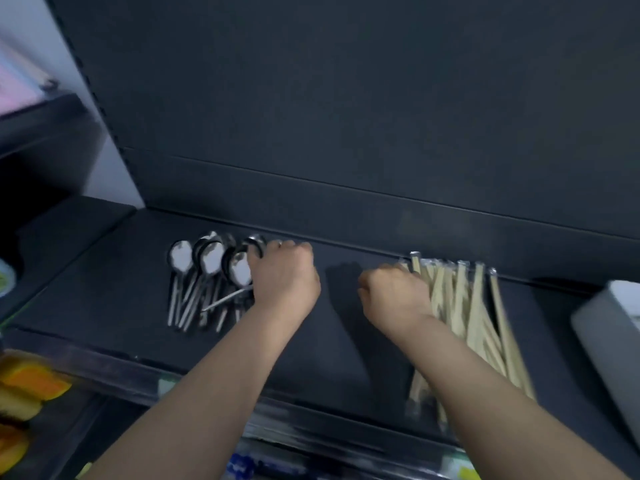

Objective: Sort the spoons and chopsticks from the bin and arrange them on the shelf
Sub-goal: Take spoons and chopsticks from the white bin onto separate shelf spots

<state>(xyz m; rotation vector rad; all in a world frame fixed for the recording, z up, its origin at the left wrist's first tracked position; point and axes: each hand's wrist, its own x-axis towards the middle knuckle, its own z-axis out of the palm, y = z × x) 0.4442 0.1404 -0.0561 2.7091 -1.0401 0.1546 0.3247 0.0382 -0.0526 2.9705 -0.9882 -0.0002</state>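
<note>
- I'd square both groups against the back edge of the shelf [104, 289]. One handle among the spoons [207, 268] lies crosswise and wants turning, and the chopsticks [464, 306] fan out toward the front and need closing up.
- My left hand [282, 271] has its fingers curled over the bowl of the rightmost spoon, on the shelf's left part.
- My right hand [394, 292] is curled, knuckles up, against the chopsticks' far ends on the right (blurred; I cannot tell whether it grips or only nudges).

Left hand [282, 271] curled on spoons [207, 268], right hand [394, 292] curled on chopsticks [478, 306], dark shelf [104, 289].
</note>
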